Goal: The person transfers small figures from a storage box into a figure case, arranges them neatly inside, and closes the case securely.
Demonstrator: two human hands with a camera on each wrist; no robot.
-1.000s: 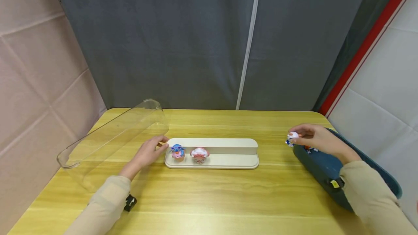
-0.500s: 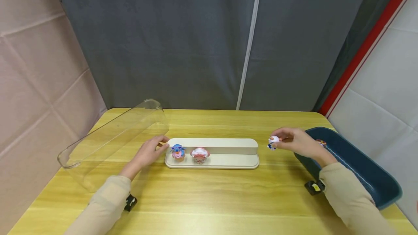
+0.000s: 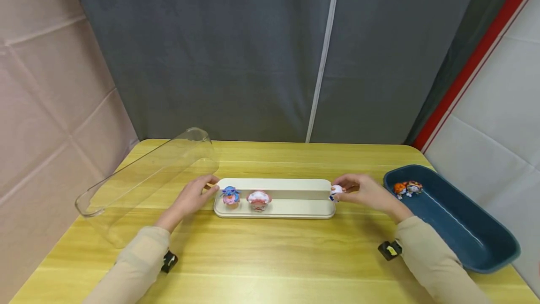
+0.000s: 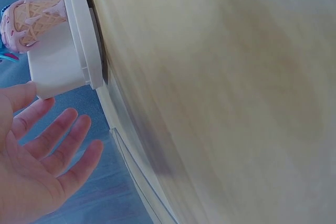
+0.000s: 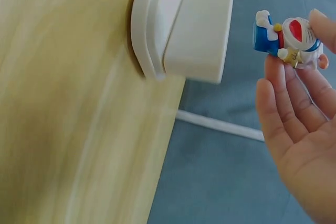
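Observation:
A cream two-step display base (image 3: pixel 295 208) lies mid-table. On its lower step stand a blue-and-pink ice-cream-cone figurine (image 3: pixel 230 197) and a pink-and-white figurine (image 3: pixel 258 200), both toward the left. My left hand (image 3: pixel 195 201) touches the base's left end with thumb and index finger; the other fingers are spread and relaxed, as the left wrist view shows. My right hand (image 3: pixel 368 196) pinches a small blue-and-white cat figurine (image 5: pixel 294 40) by its head, between thumb and fingers. In the head view it is beside the base's right end; in the right wrist view a gap separates them.
A dark blue bin (image 3: pixel 460 229) at the right contains orange-and-white figurines (image 3: pixel 407 188) at its far end. A clear curved cover (image 3: pixel 147 177) stands at the left, behind my left forearm. A grey curtain (image 3: pixel 211 60) hangs behind the table.
My right hand has carried the cat figurine left from above the bin to the base's right end, uncovering the bin's inside. The left hand stays at the base's left end.

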